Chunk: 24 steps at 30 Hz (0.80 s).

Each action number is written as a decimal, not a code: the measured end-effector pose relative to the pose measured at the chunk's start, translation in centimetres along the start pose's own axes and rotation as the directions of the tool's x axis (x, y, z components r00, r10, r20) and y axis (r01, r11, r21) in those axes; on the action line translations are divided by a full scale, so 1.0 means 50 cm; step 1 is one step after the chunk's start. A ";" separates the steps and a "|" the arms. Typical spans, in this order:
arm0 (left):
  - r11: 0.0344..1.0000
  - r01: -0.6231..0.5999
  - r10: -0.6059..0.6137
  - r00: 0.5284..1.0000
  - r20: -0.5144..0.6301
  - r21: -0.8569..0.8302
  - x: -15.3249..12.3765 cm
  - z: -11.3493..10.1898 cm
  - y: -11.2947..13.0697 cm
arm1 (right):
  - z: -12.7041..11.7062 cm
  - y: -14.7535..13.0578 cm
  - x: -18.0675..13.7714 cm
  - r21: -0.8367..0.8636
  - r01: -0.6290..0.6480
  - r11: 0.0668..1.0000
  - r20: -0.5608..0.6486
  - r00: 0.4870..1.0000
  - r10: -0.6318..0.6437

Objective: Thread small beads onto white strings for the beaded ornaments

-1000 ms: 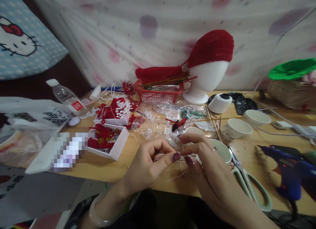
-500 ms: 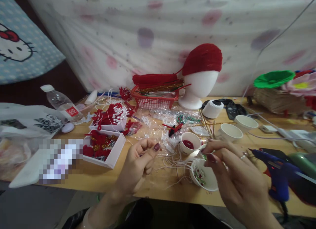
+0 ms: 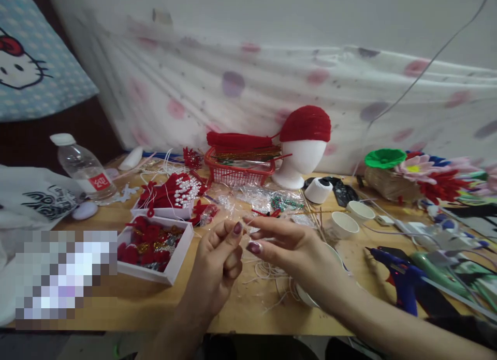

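**Hands.** My left hand (image 3: 219,256) is clenched. The lower fingers curl into the palm and the thumb presses on the forefinger. The pinch appears to hold a fine strand (image 3: 244,223), which is too thin for me to confirm. My right hand (image 3: 289,246) has its fingers stretched toward the left, with the forefinger tip meeting that pinch. I cannot tell whether it grips or only touches. Both hands hover in front of the foam head (image 3: 298,163), on my side of it, clear of the table.

**Surroundings.**
- Loose white threads (image 3: 267,271) lie on the table in front of the head, directly beneath the hands.
- A paper cup (image 3: 306,298) sits in front of the head, partly hidden under the right wrist.
- A white box (image 3: 155,246) of red pieces stands to the front-left of the head.
- A red basket (image 3: 238,171) stands just beside the head on its left.
- A blue glue gun (image 3: 399,277) lies to the front-right, well apart from the head.

**Assessment.** In my judgement, the left pinch should stay firm and near the strand's end. The right fingertips should take hold just beside the left ones, so that no slack runs between them. The threads below could snag a fingertip. The cup under the wrist could be tipped by a careless drop of the arm.
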<state>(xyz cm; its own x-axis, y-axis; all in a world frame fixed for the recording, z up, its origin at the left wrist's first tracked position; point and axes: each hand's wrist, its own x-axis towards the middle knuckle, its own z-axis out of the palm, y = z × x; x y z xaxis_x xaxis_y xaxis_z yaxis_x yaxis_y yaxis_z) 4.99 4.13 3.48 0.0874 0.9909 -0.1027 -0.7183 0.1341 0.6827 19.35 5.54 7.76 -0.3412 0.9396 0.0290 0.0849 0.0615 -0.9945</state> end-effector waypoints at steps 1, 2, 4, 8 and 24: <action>1.000 -0.017 0.017 1.000 -0.006 -0.005 -0.002 0.000 0.003 | 0.026 0.007 0.003 0.107 -0.038 0.994 -0.017 0.999 0.040; 0.999 -0.039 0.038 0.999 -0.018 -0.010 -0.004 0.000 0.005 | 0.051 0.013 0.006 0.196 -0.048 0.979 -0.058 0.996 0.061; 0.995 -0.095 0.094 0.994 -0.052 -0.014 -0.008 -0.001 0.011 | 0.095 0.018 0.012 0.330 -0.014 0.944 -0.138 0.988 0.063; 0.975 -0.222 0.219 0.968 -0.124 -0.010 -0.012 -0.009 0.025 | 0.156 0.018 0.037 0.480 0.081 0.873 -0.206 0.978 0.023; 0.609 -0.462 0.484 0.860 0.160 0.645 -0.007 -0.079 0.044 | 0.114 0.090 0.037 0.137 0.378 0.916 -0.314 0.893 -0.322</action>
<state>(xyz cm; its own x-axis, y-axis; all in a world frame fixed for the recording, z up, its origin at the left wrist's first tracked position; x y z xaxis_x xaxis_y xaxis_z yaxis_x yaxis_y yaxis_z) 0.68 4.05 2.16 -0.1623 0.9196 0.3578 -0.0326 -0.3674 0.9295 13.77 5.64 2.79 -0.0377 0.9253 0.3775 -0.1792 0.3654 -0.9135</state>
